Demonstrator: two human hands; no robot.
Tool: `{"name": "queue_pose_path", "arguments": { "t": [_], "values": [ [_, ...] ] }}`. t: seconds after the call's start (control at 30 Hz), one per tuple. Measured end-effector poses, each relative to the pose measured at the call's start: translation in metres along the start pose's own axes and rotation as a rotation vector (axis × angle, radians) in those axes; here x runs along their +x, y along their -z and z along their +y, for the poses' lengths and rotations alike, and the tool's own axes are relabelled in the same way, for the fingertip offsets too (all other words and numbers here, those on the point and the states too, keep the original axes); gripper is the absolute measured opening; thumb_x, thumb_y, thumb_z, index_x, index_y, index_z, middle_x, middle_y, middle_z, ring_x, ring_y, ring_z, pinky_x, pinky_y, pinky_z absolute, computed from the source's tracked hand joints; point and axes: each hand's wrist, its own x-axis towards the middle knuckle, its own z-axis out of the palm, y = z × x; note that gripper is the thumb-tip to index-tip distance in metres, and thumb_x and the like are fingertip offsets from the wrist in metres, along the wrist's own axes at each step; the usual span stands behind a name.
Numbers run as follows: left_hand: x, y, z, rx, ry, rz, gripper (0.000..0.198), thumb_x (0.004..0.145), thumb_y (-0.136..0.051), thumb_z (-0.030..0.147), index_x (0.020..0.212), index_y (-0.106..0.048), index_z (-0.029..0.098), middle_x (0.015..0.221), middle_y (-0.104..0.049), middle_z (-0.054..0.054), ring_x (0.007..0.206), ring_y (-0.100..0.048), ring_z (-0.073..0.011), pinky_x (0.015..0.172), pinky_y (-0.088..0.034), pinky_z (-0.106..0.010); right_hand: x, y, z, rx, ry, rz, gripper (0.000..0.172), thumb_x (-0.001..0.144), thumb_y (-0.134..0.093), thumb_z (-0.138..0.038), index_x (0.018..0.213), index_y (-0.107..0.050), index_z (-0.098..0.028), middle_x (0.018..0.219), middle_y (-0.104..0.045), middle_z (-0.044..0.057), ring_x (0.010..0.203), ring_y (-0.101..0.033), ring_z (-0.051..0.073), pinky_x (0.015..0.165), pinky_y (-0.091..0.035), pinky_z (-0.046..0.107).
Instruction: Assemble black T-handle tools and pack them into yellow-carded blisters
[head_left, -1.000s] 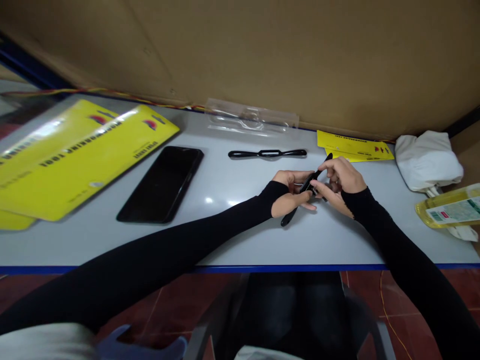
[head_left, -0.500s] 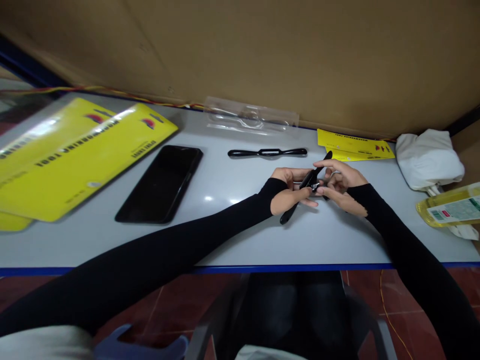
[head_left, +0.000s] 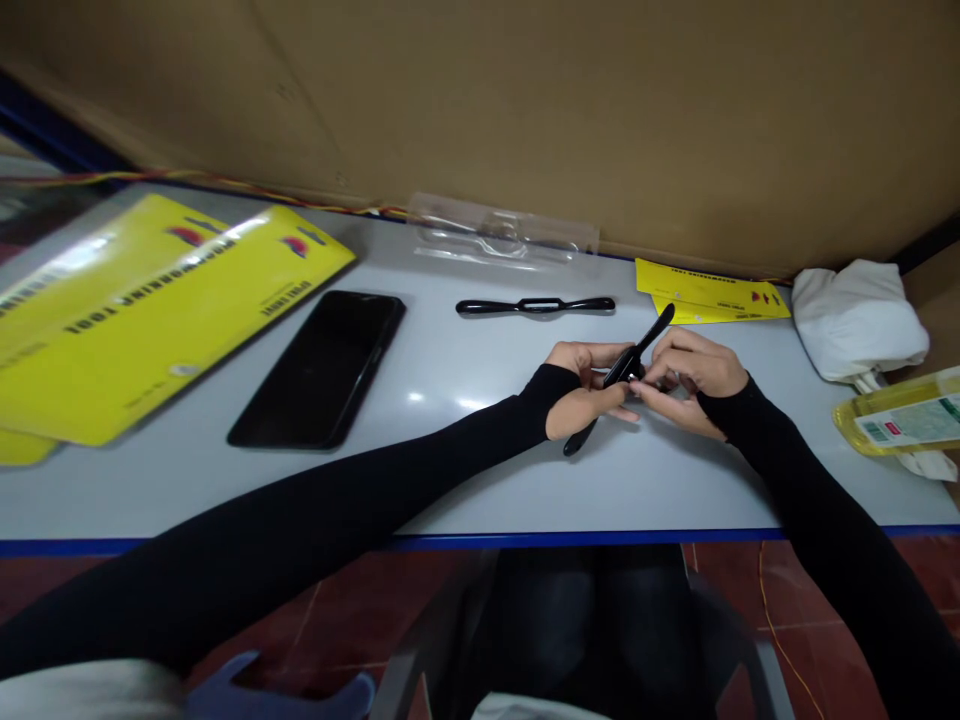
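Both of my hands meet over the right middle of the grey table (head_left: pixel 465 480). My left hand (head_left: pixel 581 390) is closed around a slim black two-handled tool (head_left: pixel 651 333) that slants from lower left to upper right. My right hand (head_left: pixel 694 375) pinches at the tool's middle, where a small metal part shows. A second black tool of the same shape (head_left: pixel 535 306) lies flat on the table just beyond my hands. A black phone (head_left: pixel 319 368) lies screen up to the left.
Large yellow packaging cards (head_left: pixel 150 300) cover the table's left. An empty clear blister shell (head_left: pixel 502 232) lies by the cardboard back wall. Smaller yellow cards (head_left: pixel 709 290), a white cloth (head_left: pixel 859 320) and a yellowish bottle (head_left: pixel 900 420) are on the right.
The black tool has tilted up a little, its far tip now higher and further right. My right hand's fingers shifted along its middle. Everything else stays put.
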Motion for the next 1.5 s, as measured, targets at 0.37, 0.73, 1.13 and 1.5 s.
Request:
{"name": "queue_pose_path", "arguments": {
  "t": [0.37, 0.73, 1.13, 1.5],
  "values": [
    [0.000, 0.000, -0.006, 0.052, -0.037, -0.007, 0.039, 0.082, -0.083, 0.019, 0.120, -0.081, 0.013, 0.101, -0.081, -0.009, 0.091, -0.080, -0.0242, 0.076, -0.073, -0.036, -0.002, -0.012, -0.003, 0.166, -0.444, 0.047, 0.044, 0.080, -0.085, -0.055, 0.065, -0.062, -0.019, 0.072, -0.062, 0.003, 0.054, -0.048, 0.010, 0.049, -0.037, 0.027],
    [0.000, 0.004, -0.006, 0.002, -0.017, -0.031, 0.045, 0.084, -0.084, 0.021, 0.127, -0.078, 0.011, 0.120, -0.081, -0.016, 0.101, -0.082, -0.0302, 0.079, -0.073, -0.038, 0.002, -0.001, 0.006, 0.599, -0.709, -0.111, 0.053, 0.065, -0.097, -0.047, 0.093, -0.063, -0.019, 0.086, -0.062, 0.000, 0.056, -0.059, 0.010, 0.041, -0.043, 0.022],
    [0.001, 0.003, 0.003, 0.029, -0.010, -0.042, 0.040, 0.079, -0.086, 0.020, 0.118, -0.081, 0.012, 0.117, -0.082, -0.013, 0.101, -0.082, -0.0307, 0.079, -0.073, -0.038, -0.001, -0.008, 0.000, 0.170, -0.437, 0.033, 0.049, 0.075, -0.089, -0.060, 0.091, -0.063, -0.021, 0.079, -0.059, -0.001, 0.052, -0.045, 0.008, 0.046, -0.034, 0.025],
    [0.002, 0.002, -0.002, -0.019, 0.017, -0.010, 0.049, 0.075, -0.088, 0.017, 0.123, -0.079, 0.012, 0.119, -0.081, -0.015, 0.101, -0.082, -0.0317, 0.077, -0.073, -0.038, -0.005, -0.009, 0.006, 0.313, -0.569, -0.017, 0.044, 0.077, -0.085, -0.044, 0.104, -0.058, -0.022, 0.099, -0.061, 0.001, 0.055, -0.053, 0.008, 0.044, -0.036, 0.023]
  ]
}}
